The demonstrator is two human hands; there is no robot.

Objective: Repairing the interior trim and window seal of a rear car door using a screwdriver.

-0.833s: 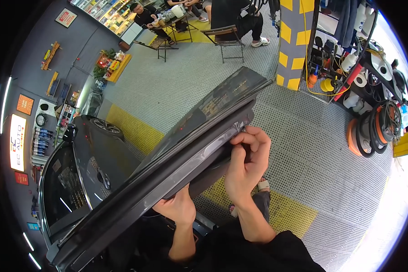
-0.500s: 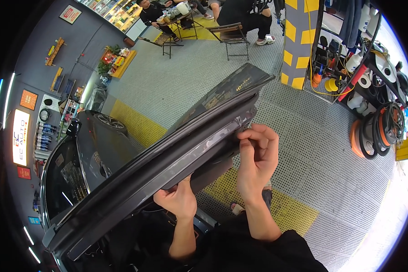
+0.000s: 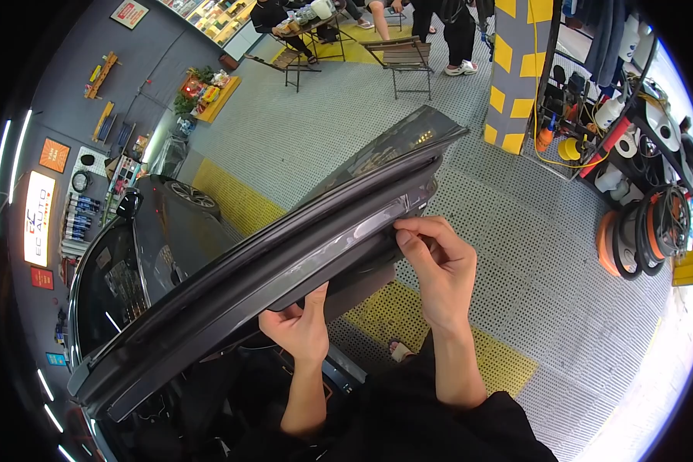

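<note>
A dark car door (image 3: 246, 281) stands open, its edge running diagonally from lower left to upper right. Along this edge lies a glossy grey strip (image 3: 339, 240), wrinkled near its far end. My left hand (image 3: 296, 327) is closed on the lower edge of the door trim, thumb up and fingers curled beneath. Further along, my right hand (image 3: 441, 258) pinches at the strip's lower border close to the far end. Whatever sits between those fingertips is too small to make out.
Behind the door is a dark car body (image 3: 165, 231). A striped pillar (image 3: 516, 77), a loaded shelf rack (image 3: 585, 123) and an orange-and-black round machine (image 3: 631, 239) stand to the right. People sit around a small table (image 3: 316, 27) beyond a folding chair (image 3: 400, 58).
My right hand has shifted slightly left and down along the strip, still pinching. My left hand stays at the trim edge, its thumb now raised more. The background has shifted in view.
</note>
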